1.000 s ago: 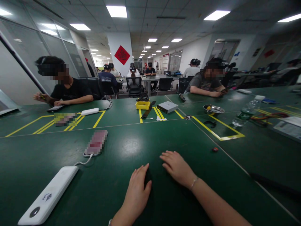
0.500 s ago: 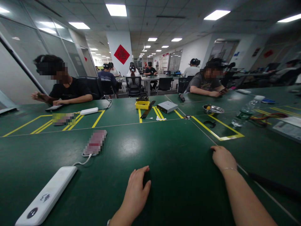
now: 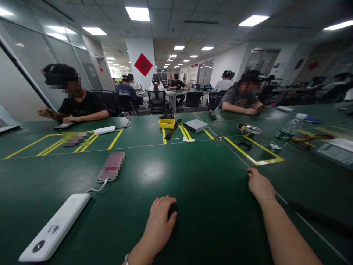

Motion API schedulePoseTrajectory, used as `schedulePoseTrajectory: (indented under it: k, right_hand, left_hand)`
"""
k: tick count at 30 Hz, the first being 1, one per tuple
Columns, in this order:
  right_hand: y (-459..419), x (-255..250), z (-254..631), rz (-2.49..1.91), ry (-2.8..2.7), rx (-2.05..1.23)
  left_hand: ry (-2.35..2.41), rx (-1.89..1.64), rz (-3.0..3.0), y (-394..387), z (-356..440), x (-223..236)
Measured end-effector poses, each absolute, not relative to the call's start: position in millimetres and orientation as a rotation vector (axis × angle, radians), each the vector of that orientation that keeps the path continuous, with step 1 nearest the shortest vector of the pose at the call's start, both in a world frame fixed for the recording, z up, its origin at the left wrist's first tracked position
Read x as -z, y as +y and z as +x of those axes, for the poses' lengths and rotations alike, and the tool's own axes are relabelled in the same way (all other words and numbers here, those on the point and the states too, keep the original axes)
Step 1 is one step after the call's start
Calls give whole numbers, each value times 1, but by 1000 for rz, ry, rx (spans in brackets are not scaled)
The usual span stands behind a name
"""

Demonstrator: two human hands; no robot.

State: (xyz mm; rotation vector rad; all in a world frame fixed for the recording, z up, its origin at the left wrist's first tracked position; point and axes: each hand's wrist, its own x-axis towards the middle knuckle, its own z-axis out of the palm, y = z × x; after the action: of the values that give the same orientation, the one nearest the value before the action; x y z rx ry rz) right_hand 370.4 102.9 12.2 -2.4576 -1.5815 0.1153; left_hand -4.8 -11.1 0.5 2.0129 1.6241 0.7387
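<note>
My left hand [image 3: 161,221] rests on the green table [image 3: 209,206], palm down. Its fingers are slightly bent, the thumb stands apart, and nothing is in it. Farther right, my right hand [image 3: 261,186] lies on the table beside a seam. Its fingers are loosely bent and partly hidden by the back of the hand; I see nothing held. Left of my left hand lies a white power bank [image 3: 56,226], joined by a short white cable [image 3: 97,189] to a phone [image 3: 111,166] with a blurred screen. Beyond my right hand is a small black curved piece [image 3: 245,146].
Farther back are a yellow tray [image 3: 167,123], a grey box [image 3: 195,126], a metal bowl [image 3: 249,129] and a plastic bottle [image 3: 286,133]. Yellow tape [image 3: 268,161] marks the table. Two people sit across it; others work behind. A dark strip [image 3: 317,215] lies right of my right arm.
The fingers of my left hand look a little more bent. My right hand has shifted very slightly left in view. The objects on the table stay where they were.
</note>
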Motion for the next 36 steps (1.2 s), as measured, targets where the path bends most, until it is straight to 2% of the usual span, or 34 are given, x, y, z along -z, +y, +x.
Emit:
schedulePoseTrajectory:
  k: [4, 9, 15, 21, 24, 30, 33, 36]
  right_hand:
    - [101, -18, 358, -2325, -1614, 51]
    - [82, -32, 277, -1676, -1997, 164]
    - [34, -24, 160, -1016, -2383, 19]
    - [23, -24, 153, -789, -2401, -222]
    - [47, -32, 191, -1040, -2307, -220]
    - [98, -13, 314, -2189, -1723, 207]
    - [104, -1, 354, -2424, -1623, 155]
    - [103, 1, 364, -2467, -1619, 47]
  left_hand:
    - [1625, -784, 1962, -10, -5, 0]
    - [1600, -915, 1817, -10, -6, -5]
    - [1431, -956, 1598, -10, -4, -8]
    - [1365, -1028, 1488, -9, -2, -6]
    - [1347, -1058, 1330, -7, -4, -10]
    - [1398, -1087, 1086, -5, -6, -19]
    - [1374, -1126, 1027, -5, -7, -17]
    - [1357, -1149, 960, -4, -7, -14]
